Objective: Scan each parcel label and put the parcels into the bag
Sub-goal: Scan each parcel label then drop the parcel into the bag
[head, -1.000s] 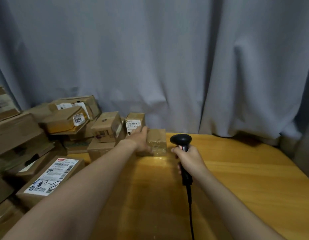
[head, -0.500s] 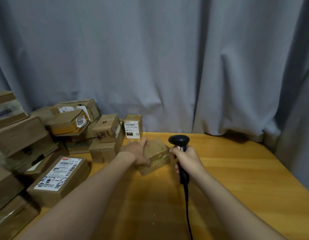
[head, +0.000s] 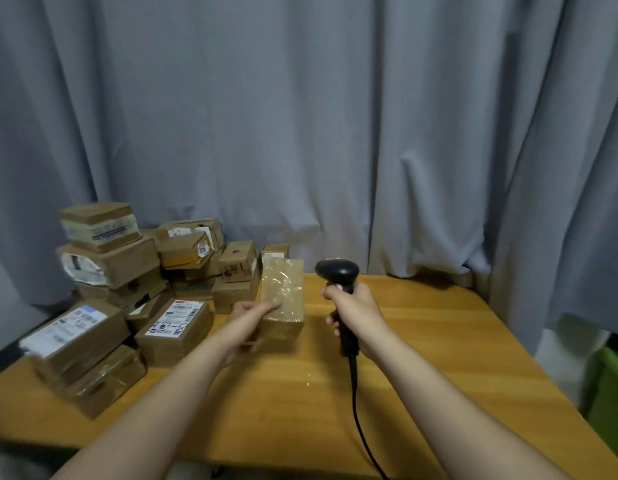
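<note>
While your left hand point(head: 252, 313) grips the tape-wrapped parcel point(head: 282, 296), tipped up over the table point(head: 439, 341) with your thumb pressed on its glossy upper face, your right hand point(head: 358, 311) is wrapped round the scanner point(head: 337, 271), whose head sits just beside the parcel. No label shows on the face toward you, so I judge this scan not yet made. A big pile of parcels point(head: 176, 327) sits at the table's left, and no bag is in view. By my reckoning, most of the job lies ahead.
</note>
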Demonstrator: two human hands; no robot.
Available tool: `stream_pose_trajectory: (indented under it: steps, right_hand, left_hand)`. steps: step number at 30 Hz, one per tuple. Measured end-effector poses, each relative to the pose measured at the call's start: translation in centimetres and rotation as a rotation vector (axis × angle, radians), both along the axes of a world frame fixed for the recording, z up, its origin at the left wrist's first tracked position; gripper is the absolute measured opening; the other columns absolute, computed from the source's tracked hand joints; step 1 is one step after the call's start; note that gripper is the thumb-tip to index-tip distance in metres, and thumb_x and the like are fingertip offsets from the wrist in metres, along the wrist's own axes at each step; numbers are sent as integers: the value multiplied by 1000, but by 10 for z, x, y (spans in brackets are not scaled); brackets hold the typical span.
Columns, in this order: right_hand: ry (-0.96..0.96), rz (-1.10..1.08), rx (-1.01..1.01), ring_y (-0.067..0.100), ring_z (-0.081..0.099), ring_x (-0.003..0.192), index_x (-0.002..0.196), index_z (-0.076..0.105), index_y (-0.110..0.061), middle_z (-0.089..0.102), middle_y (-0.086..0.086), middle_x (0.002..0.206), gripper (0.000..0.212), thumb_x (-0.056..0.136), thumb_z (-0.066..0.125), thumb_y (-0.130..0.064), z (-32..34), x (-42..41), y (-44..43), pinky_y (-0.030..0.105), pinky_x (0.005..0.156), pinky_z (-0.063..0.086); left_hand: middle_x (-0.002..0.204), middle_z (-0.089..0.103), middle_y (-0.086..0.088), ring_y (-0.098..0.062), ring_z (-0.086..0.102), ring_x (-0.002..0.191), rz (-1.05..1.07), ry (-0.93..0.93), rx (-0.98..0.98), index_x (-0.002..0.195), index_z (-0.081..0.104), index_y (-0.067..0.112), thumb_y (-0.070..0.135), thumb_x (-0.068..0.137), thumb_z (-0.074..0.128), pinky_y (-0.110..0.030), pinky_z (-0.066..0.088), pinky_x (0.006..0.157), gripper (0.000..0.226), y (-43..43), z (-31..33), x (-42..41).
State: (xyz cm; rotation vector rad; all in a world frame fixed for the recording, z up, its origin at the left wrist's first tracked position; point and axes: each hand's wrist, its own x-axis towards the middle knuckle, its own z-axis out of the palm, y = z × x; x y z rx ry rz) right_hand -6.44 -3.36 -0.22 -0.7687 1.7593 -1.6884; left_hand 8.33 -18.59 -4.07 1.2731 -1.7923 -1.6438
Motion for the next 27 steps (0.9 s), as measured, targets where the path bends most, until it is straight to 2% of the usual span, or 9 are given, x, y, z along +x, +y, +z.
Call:
stream_pose_trajectory:
  steps: [3,6,9,12,14,17,20,23,27]
  right_hand:
    - [10,-3,-70,19,59,61,107,58,-21,64,9,94,15,97,69,-20,19,23,14,33,49,46]
    - [3,32,-130,16,55,54,106,59,-19,68,9,90,13,97,69,-18,36,46,27,32,47,44]
    - [60,50,-191,8,56,50,108,64,-13,69,4,79,15,96,71,-19,47,63,39,25,46,44]
    - [197,42,-240,2,63,57,101,67,-20,72,-4,80,14,92,77,-16,48,76,50,20,49,45]
    - [286,33,-228,5,65,65,97,65,-27,73,-6,85,20,90,78,-13,45,85,57,20,51,45]
    - [309,44,-227,-2,62,55,91,62,-29,70,-9,78,23,91,76,-11,42,100,66,15,47,43]
    - [282,66,-209,1,54,43,87,60,-23,65,-8,67,19,94,74,-12,40,112,75,24,43,41]
    - [281,83,-183,7,52,41,90,62,-18,68,-4,66,12,94,73,-15,34,122,85,31,44,41]
    - [238,121,-184,4,55,41,92,65,-16,66,-8,59,9,96,72,-14,26,134,98,29,43,42]
  left_hand:
    - [81,66,-2,-13,56,63,-72,228,214,122,64,18,67,81,69,-26,45,56,64,21,27,34]
    - [96,70,-9,-17,59,69,-165,386,284,129,65,15,63,83,66,-29,48,60,67,46,51,59]
    - [112,76,-9,-21,70,86,-166,443,203,127,68,19,55,86,64,-33,52,67,54,73,64,77]
    - [116,77,-2,-21,72,108,-12,471,-18,129,65,23,35,92,72,-35,54,81,40,96,64,92]
    - [113,77,1,-17,73,104,97,411,-210,132,58,26,24,91,76,-34,55,80,44,112,59,99]
    - [112,74,3,-14,71,103,231,391,-372,136,49,31,20,91,77,-33,56,77,54,131,50,105]
    - [110,71,5,-10,72,97,345,457,-427,137,48,33,15,96,71,-26,58,69,51,142,41,114]
    - [109,75,3,-10,75,94,322,510,-375,131,53,26,28,100,65,-24,61,66,33,153,35,123]
    - [121,69,-10,-19,72,106,321,453,-299,126,44,23,32,85,82,-33,64,75,56,156,24,134]
